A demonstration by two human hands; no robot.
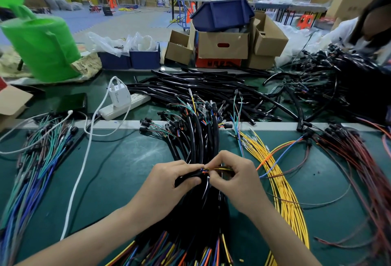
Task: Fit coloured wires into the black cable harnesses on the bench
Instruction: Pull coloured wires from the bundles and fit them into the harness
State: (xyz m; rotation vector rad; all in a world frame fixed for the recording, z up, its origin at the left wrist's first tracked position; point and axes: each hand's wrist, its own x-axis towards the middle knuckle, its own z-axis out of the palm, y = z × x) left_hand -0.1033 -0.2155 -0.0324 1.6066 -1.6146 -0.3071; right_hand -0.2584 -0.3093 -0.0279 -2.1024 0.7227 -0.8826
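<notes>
My left hand point(171, 177) grips the end of a black cable harness point(188, 177) over the middle of the green bench. My right hand point(234, 177) pinches a yellow wire point(222, 168) among short coloured wire ends at the mouth of that harness. Both hands hover over a thick bundle of black harnesses point(201, 130) that runs from the bench's middle toward me, with coloured wire ends point(169, 251) fanning out at the near edge. A sheaf of loose yellow wires point(283, 189) lies just right of my right hand.
Blue and green wires point(40, 159) lie at the left, red-brown wires point(355, 159) at the right. A white power strip with charger point(120, 100) and its white cable point(78, 181) sit left of centre. Black sleeves point(201, 85), cardboard boxes point(222, 45), a green bucket point(42, 45) behind. Another person point(368, 32) far right.
</notes>
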